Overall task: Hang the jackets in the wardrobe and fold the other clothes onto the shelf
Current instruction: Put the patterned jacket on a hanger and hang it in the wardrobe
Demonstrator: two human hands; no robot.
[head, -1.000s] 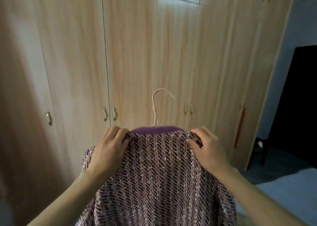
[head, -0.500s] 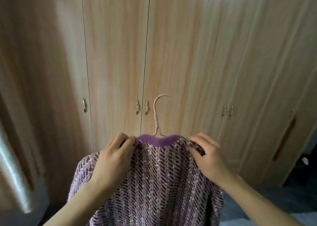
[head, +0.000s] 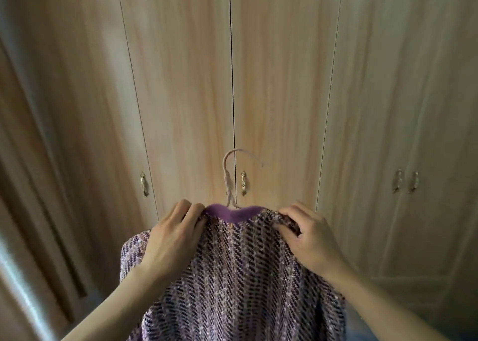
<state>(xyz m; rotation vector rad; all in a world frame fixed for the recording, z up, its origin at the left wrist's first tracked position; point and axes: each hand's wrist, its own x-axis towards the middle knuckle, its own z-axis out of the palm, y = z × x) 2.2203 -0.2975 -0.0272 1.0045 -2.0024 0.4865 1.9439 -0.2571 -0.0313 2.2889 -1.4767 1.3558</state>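
A purple and pink tweed jacket [head: 240, 276] with a plain purple collar hangs on a pale pink wire hanger [head: 229, 177], whose hook sticks up above the collar. My left hand [head: 172, 239] grips the jacket's left shoulder and my right hand [head: 307, 239] grips its right shoulder, holding it up in front of me. The wooden wardrobe [head: 284, 82] stands directly ahead with all its doors closed. The hook lies in line with the gap between the two middle doors. The hanger's arms are hidden inside the jacket.
Small metal handles sit at mid height on the wardrobe doors: one handle [head: 143, 184] to the left, one handle [head: 243, 183] just right of the hook, a pair of handles [head: 406, 181] further right. A blurred panel or curtain edge [head: 31, 237] runs down the left side.
The view has swung left and closer to the wardrobe, so the middle doors now face me. The dark doorway at the right is out of sight. Both hands keep the same hold.
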